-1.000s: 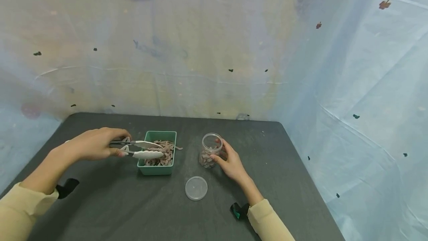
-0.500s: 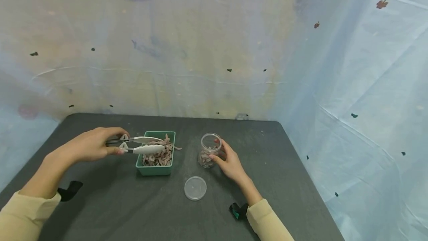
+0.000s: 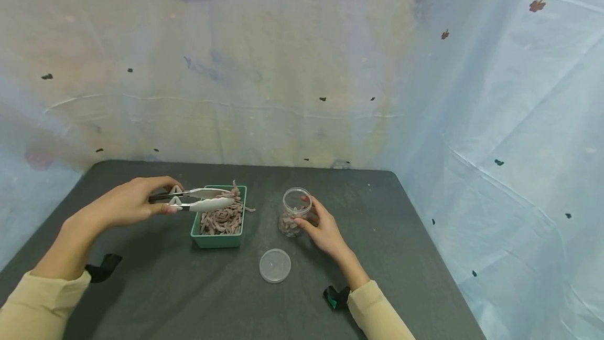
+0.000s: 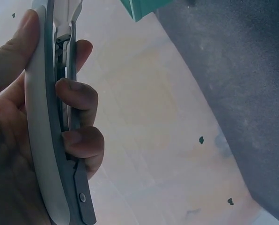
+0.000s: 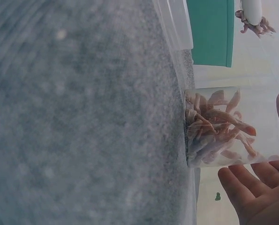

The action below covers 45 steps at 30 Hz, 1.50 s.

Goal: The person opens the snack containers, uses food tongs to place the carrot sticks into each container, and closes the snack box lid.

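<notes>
My left hand (image 3: 134, 203) grips a pair of tongs (image 3: 209, 204) with pale tips, fingers and thumb wrapped around the handles in the left wrist view. Some brownish-grey strips (image 5: 256, 24) hang from the tong tips, just above the green container (image 3: 216, 242). A heap of the same thin strips (image 3: 222, 222) fills that container, and one strip pokes over its right rim. On the right, my right hand (image 3: 325, 232) holds a clear jar (image 5: 214, 126) upright on the table, thumb on one side and fingers on the other. Several strips lie inside its lower part.
A round clear lid (image 3: 275, 265) lies flat on the dark table (image 3: 212, 298), in front of and between the container and the jar. Patterned sheeting (image 3: 264, 67) hangs behind the table and along its right side.
The tongs have risen out of the heap, and strips now stick up at their tips above the container. My right hand and the jar stay in place.
</notes>
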Each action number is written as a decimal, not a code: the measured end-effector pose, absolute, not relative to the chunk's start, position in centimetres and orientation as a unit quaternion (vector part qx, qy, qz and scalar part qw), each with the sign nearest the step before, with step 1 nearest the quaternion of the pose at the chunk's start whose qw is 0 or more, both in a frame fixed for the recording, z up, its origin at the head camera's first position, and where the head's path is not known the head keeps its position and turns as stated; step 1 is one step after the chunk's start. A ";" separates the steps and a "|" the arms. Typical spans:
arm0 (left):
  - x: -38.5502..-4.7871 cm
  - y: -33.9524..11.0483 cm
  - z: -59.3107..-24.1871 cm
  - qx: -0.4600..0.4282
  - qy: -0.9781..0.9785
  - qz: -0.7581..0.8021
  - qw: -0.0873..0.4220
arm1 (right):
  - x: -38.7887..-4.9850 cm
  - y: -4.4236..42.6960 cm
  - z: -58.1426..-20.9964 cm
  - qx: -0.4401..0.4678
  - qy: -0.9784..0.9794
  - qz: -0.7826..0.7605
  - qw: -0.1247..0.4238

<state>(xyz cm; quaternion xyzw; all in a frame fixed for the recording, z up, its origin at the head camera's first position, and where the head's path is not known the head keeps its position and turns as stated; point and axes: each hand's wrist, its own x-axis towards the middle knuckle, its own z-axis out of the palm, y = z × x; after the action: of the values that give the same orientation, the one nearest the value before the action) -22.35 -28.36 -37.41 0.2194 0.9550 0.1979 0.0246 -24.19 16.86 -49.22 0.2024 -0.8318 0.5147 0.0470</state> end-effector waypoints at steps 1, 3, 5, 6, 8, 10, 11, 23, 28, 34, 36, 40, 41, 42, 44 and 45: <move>-22.4 -28.3 -37.4 0.220 0.955 0.198 0.026 | -24.1 16.9 -49.2 0.201 -0.832 0.515 0.047; -22.4 -28.3 -37.3 0.219 0.955 0.198 0.027 | -24.1 16.9 -49.2 0.199 -0.833 0.514 0.046; -22.4 -28.2 -37.2 0.218 0.955 0.198 0.025 | -24.0 16.9 -49.2 0.199 -0.833 0.515 0.046; -22.4 -28.1 -37.1 0.218 0.955 0.199 0.024 | -24.0 16.9 -49.2 0.199 -0.832 0.515 0.045; -22.4 -28.0 -36.9 0.221 0.954 0.200 0.020 | -24.0 16.9 -49.2 0.199 -0.832 0.515 0.046; -22.5 -27.9 -36.7 0.226 0.953 0.203 0.015 | -24.0 16.9 -49.2 0.199 -0.832 0.516 0.047; -22.6 -27.8 -36.6 0.228 0.952 0.204 0.013 | -24.0 16.9 -49.2 0.199 -0.832 0.516 0.047; -23.4 -25.7 -35.7 0.234 0.945 0.226 0.013 | -24.1 16.8 -49.3 0.195 -0.832 0.517 0.050; -23.7 -24.5 -35.5 0.242 0.940 0.239 0.014 | -24.1 16.8 -49.5 0.200 -0.826 0.525 0.053; -24.2 -22.8 -35.4 0.255 0.930 0.263 0.023 | -24.1 16.7 -49.5 0.204 -0.819 0.534 0.049; -24.3 -22.3 -35.4 0.257 0.928 0.268 0.027 | -24.1 16.7 -49.5 0.201 -0.824 0.528 0.047; -24.6 -21.2 -35.4 0.264 0.923 0.278 0.032 | -24.1 16.7 -49.3 0.196 -0.834 0.514 0.045; -24.8 -20.9 -35.4 0.268 0.921 0.281 0.032 | -24.2 16.7 -49.3 0.195 -0.835 0.512 0.044; -24.9 -20.6 -35.4 0.271 0.920 0.283 0.032 | -24.2 16.7 -49.3 0.196 -0.836 0.511 0.044; -25.2 -20.1 -35.5 0.278 0.916 0.286 0.032 | -24.2 16.7 -49.3 0.196 -0.836 0.511 0.043; -25.3 -19.8 -35.7 0.281 0.915 0.288 0.032 | -24.2 16.7 -49.2 0.195 -0.836 0.511 0.042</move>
<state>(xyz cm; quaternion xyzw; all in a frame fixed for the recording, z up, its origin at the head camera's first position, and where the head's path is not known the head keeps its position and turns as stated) -25.33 -19.76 -35.65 0.2808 0.9151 0.2877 0.0319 -24.22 16.70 -49.25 0.1952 -0.8360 0.5110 0.0423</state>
